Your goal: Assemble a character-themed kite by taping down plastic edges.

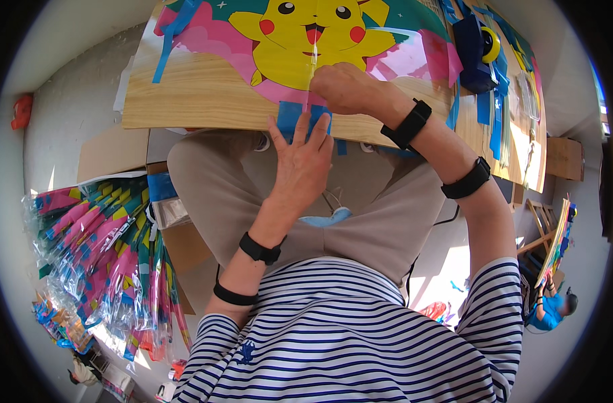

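A pink, green and yellow plastic sheet (279, 60), printed with a yellow cartoon animal, lies across the wooden tabletop (206, 101). My left hand (303, 171) rests at the table's near edge, fingers spread and flat over a piece of blue tape (290, 118) below the sheet's lower tip. Just above it, my right hand (347, 87) is curled closed over the lower middle of the sheet. A thin pale line runs up the sheet's middle from that fist. Whatever the right fingers hold, if anything, is hidden.
A tape dispenser (478, 54) with a yellow wheel stands at the table's right, among blue tape strips (498, 124). Blue tape (175, 33) crosses the sheet's upper left. Many plastic-wrapped colourful sheets (105, 262) pile at left. A person in blue (551, 310) is far right.
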